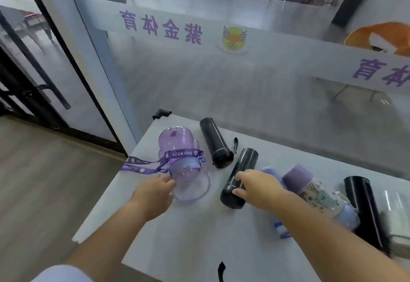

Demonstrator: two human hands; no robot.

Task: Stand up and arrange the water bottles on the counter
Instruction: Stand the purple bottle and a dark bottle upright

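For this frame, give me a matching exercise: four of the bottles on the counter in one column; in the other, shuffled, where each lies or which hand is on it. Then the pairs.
Bottles
1. clear purple bottle
2. looped black bottle
3. middle black bottle
4. purple-capped printed bottle

States
A. gripped by the right hand
B. untouched, lying just right of the right forearm
C. left hand at its near end
D. untouched, lying between the two handled bottles

Pairs: 1-C, 2-D, 3-A, 4-B
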